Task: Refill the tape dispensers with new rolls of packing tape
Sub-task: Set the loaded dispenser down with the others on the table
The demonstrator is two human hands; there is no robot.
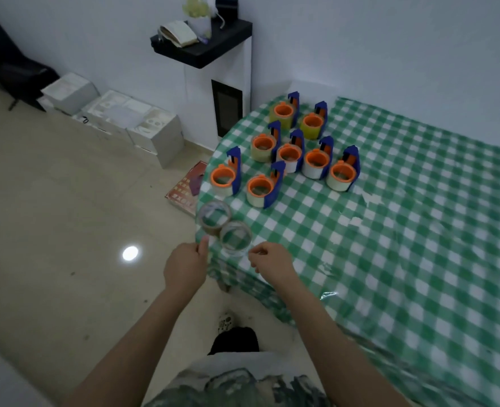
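— Rolls first: where are they?

— Two clear ones sit at the rounded edge of the green-checked counter (390, 230), the edge closest to me. The far roll (204, 226) and the near roll (235, 250) lie flat with their holes up, and they seem to touch each other.

— And your hands?

— My left hand (185, 267) is just beside the far roll. Its fingers are curled into the palm and the thumb sticks out towards the roll's lower rim. My right hand (272, 259) is at the near roll's right side, fingers curled in with the tips together. It is blurred there, so I cannot tell whether either hand really grips a roll or a tape end.

— The dispensers?

— Eight dispensers (316, 170) stand in a cluster further back on the counter, well apart from my hands. Each has an orange core and a blue handle, and each carries a roll. The tape is yellowish on the back ones and whiter on those nearer me.

— Anything else?

— On the floor (66, 230) to my left are white boxes (110, 113). A white cabinet (222, 83) with a black top stands past the counter, and a red flat thing (187, 186) lies by the counter's edge.
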